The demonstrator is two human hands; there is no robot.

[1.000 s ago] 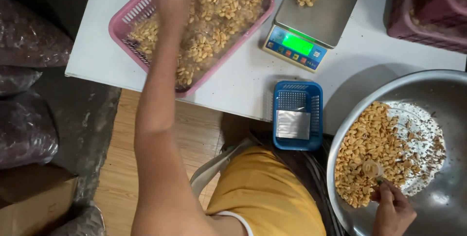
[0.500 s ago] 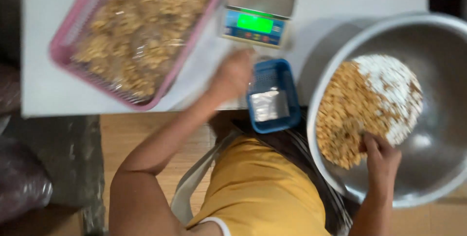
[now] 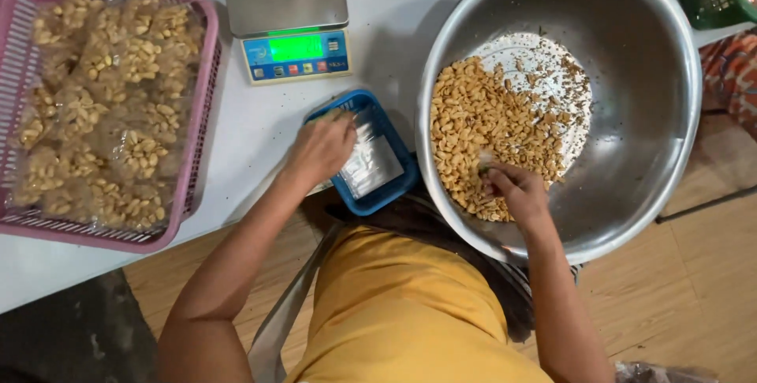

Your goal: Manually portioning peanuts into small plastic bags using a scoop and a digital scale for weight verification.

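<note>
- The left hand (image 3: 322, 149) is reaching into the small blue plastic basket (image 3: 364, 152) at the bench's near edge, fingers curled over the clear flat bags (image 3: 369, 162) — whether clamped, I cannot tell.
- The right hand (image 3: 512, 191) is digging into roasted peanuts (image 3: 481, 130) inside the big steel bowl (image 3: 631, 138) — fingers closed around something hidden.

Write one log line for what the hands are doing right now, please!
left hand: reaching into blue basket, on clear bags | right hand: in peanuts, steel bowl | scale: lit, few peanuts
</note>
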